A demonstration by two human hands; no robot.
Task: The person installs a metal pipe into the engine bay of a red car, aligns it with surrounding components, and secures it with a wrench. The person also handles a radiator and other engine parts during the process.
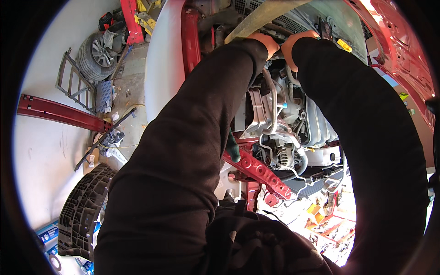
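Both my black-sleeved arms reach forward into the engine bay of a red car. My left hand [269,44] is at the far side of the engine bay, beside a long pale yellowish bar [256,19] that slants across the back. My right hand [289,49] is close to its right, among hoses and dark parts. The fingers of both hands are mostly hidden, so what they hold or touch does not show. Below them are a metal pipe [272,101], the engine [314,121] and an alternator [285,158].
The raised red hood [396,41] rises at the right. A yellow-handled tool [343,45] lies near the windshield. A red crossmember [259,172] crosses in front of me. At left are a wheel [96,56], a metal frame [68,78], a red bar [59,112] and a black plastic part [85,213].
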